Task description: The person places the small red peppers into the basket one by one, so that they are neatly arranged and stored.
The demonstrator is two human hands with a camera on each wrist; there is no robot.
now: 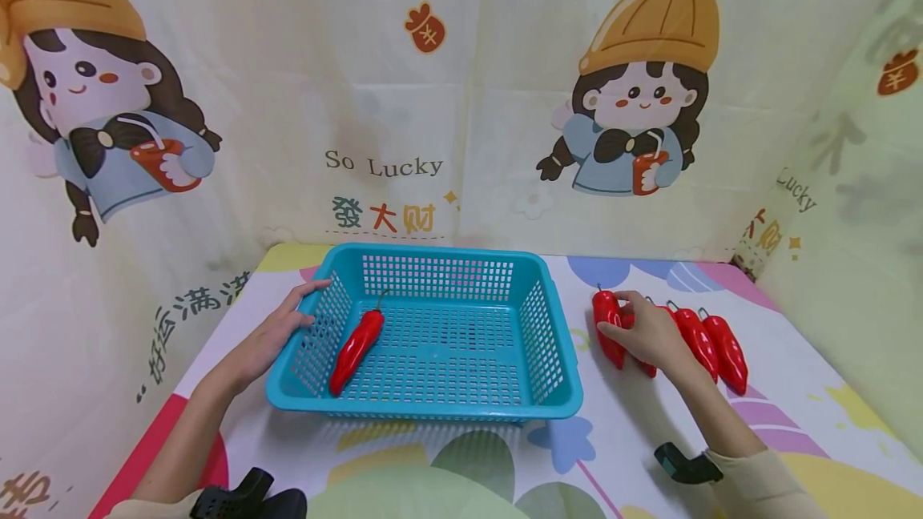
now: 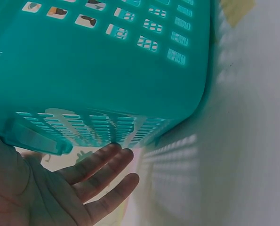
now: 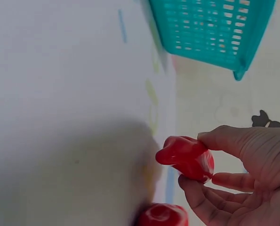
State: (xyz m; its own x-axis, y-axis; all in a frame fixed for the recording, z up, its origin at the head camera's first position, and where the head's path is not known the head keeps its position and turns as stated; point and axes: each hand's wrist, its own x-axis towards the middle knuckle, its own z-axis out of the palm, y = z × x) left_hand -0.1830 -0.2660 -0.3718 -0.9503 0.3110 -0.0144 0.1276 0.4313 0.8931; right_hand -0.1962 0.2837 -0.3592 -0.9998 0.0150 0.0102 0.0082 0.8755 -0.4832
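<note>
A blue-green plastic basket [image 1: 440, 407] stands on the table, with one red chili pepper [image 1: 356, 352] lying in its left part. My left hand [image 1: 277, 331] rests at the basket's left side, its fingers extended against the rim and wall; the left wrist view shows the fingers of this hand [image 2: 83, 183] fairly straight beside the perforated wall. To the right of the basket, my right hand [image 1: 652, 332] pinches a red chili pepper [image 3: 189, 157] between thumb and fingers. Under and beside that hand lie several more red peppers [image 1: 724, 349], some partly hidden by it.
A patterned cloth covers the table [image 1: 476, 495]. Behind it hangs a printed curtain [image 1: 497, 102] with cartoon figures and lettering, and similar cloth closes off both sides. A dark wrist device [image 1: 685, 464] sits on my right forearm.
</note>
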